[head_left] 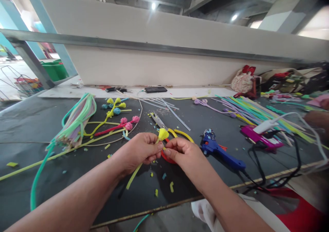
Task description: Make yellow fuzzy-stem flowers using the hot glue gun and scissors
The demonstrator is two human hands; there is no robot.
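Note:
My left hand [140,151] pinches the pale yellow-green stem of a pipe-cleaner flower, and the stem's tail [134,176] hangs below the fist. Its bright yellow bud [163,134] stands up just above my fingertips. From the right, my right hand [186,155] has thumb and forefinger closed on the yellow strand just under the bud. Right behind both hands lie scissors [157,120] with red and yellow handles, partly covered by my fingers. To the right of my right hand rests a blue glue gun [222,154].
At left lie a tied pipe-cleaner bundle [79,120], a yellow-and-blue flower sprig [110,112] and a pink one [128,124]. Loose pipe cleaners [246,112] and a magenta power strip [262,137] with cables are at right. Behind are a phone [155,89] and a white panel [154,67].

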